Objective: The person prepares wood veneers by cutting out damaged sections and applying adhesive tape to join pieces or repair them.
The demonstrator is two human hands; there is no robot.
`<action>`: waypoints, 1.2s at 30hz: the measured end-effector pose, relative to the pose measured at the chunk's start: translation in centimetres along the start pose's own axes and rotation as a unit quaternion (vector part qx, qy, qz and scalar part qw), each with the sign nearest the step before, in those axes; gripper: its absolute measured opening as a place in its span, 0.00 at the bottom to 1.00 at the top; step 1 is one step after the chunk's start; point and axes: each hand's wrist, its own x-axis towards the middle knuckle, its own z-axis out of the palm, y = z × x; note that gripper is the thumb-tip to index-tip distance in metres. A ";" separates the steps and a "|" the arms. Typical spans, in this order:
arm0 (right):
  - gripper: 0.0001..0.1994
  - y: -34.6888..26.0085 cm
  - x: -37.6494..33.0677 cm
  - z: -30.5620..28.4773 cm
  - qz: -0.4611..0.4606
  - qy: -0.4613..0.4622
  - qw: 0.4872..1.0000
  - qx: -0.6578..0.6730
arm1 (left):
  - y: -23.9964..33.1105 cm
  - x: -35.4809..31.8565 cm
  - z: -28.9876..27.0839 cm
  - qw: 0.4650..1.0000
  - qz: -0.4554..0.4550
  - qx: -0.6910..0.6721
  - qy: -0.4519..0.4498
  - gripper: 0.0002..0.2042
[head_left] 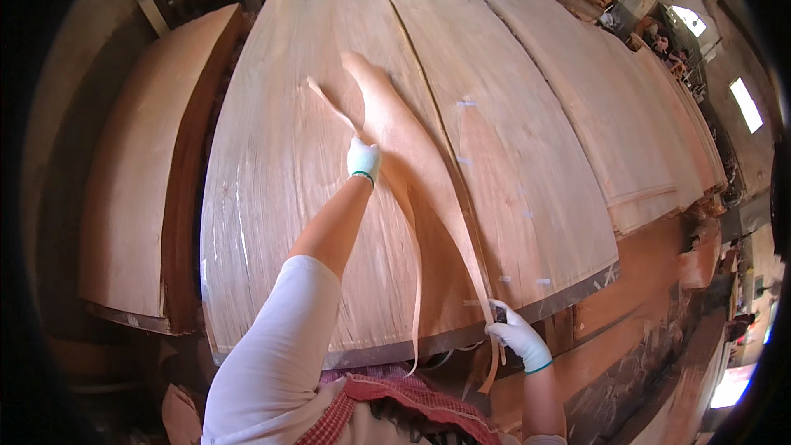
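Observation:
A long, thin wood veneer strip (383, 107) lies curled and raised on top of a large veneer stack (280, 148). My left hand (363, 158), in a white glove with a green cuff, is closed on the strip's left edge, where a narrow sliver (331, 105) curls upward. The strip runs down toward me and narrows past the stack's near edge. There my right hand (519, 338), gloved the same way, is closed beside the strip's tail. Something small and dark shows between its fingers, too unclear to name. Pieces of pale tape (544, 281) mark the sheet on the right.
A dark gap (409, 41) runs lengthwise between the top sheets. Another veneer stack (136, 173) stands on the left, and a further one (601, 107) on the right. Scrap wood pieces (634, 305) lie low at the right. A checked red cloth (412, 395) covers my waist.

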 end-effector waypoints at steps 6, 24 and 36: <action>0.30 -2.8 2.9 1.9 0.000 0.023 0.999 -0.048 | -1.1 3.0 0.9 0.999 -0.007 -0.004 -0.041 0.22; 0.15 -15.7 16.5 3.9 -0.056 0.236 0.970 0.005 | -0.8 5.1 1.7 0.813 0.480 0.285 -0.167 0.10; 0.18 -20.1 38.8 10.4 -0.205 0.265 0.860 -0.385 | 2.5 29.3 8.2 0.812 0.476 0.338 0.011 0.18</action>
